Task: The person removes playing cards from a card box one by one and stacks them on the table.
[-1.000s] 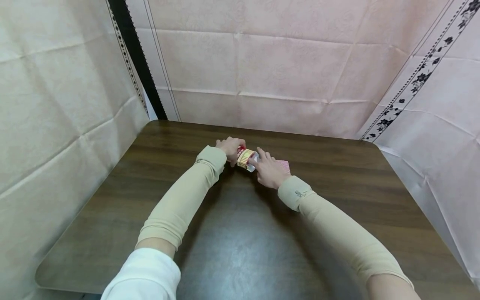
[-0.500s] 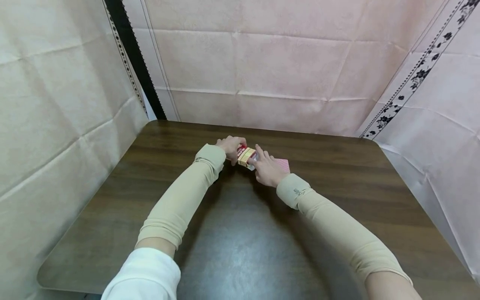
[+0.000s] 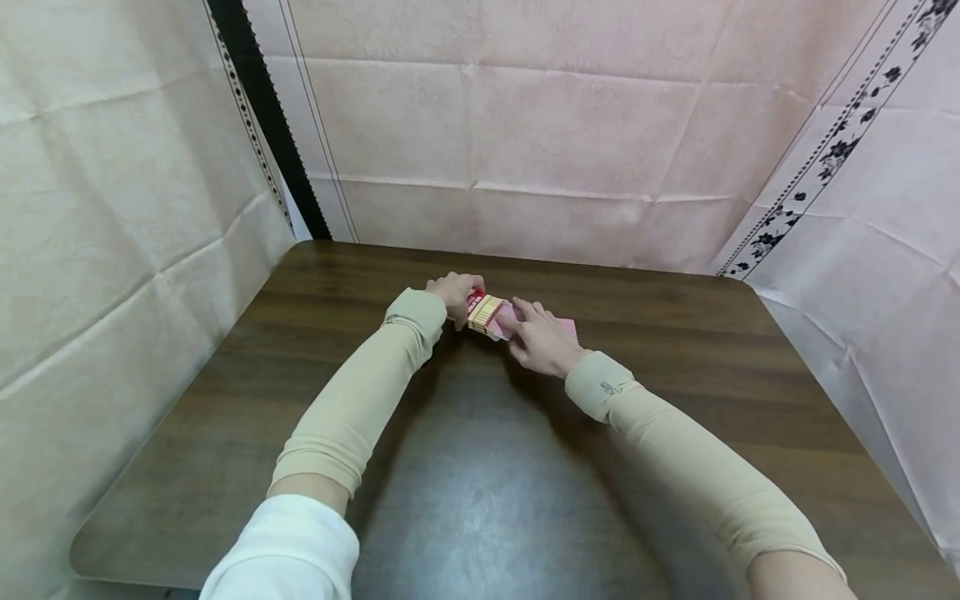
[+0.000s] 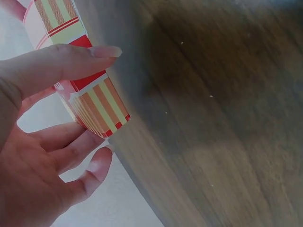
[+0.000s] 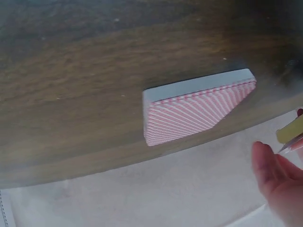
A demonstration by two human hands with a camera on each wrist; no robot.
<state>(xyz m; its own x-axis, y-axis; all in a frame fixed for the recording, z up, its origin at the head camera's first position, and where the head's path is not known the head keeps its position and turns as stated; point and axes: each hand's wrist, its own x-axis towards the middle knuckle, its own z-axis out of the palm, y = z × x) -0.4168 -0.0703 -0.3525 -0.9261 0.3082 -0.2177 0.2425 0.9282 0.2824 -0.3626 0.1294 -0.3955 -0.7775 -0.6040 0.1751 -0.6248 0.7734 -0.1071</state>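
My left hand (image 3: 450, 296) grips a red and yellow striped card box (image 3: 483, 312) over the table, also large in the left wrist view. There the thumb (image 4: 78, 59) lies across one side of the box (image 4: 102, 104) and the other fingers are behind and below it. Pink-patterned playing cards (image 3: 506, 319) show at the box's right end, between the thumb and index finger of my right hand (image 3: 543, 342). A squared deck of cards (image 5: 196, 111) with pink-striped backs lies on the table. It is partly behind my right hand in the head view.
The brown wooden table (image 3: 420, 517) has rounded far corners. Pale cloth hangs (image 3: 555, 142) behind it and at both sides, with a black strip (image 3: 277, 117) at the back left.
The box and my left hand have shifted slightly left. Pink-patterned card backs now show at the box's right end, where a pale, clear-looking part was before. My right hand is slightly turned.
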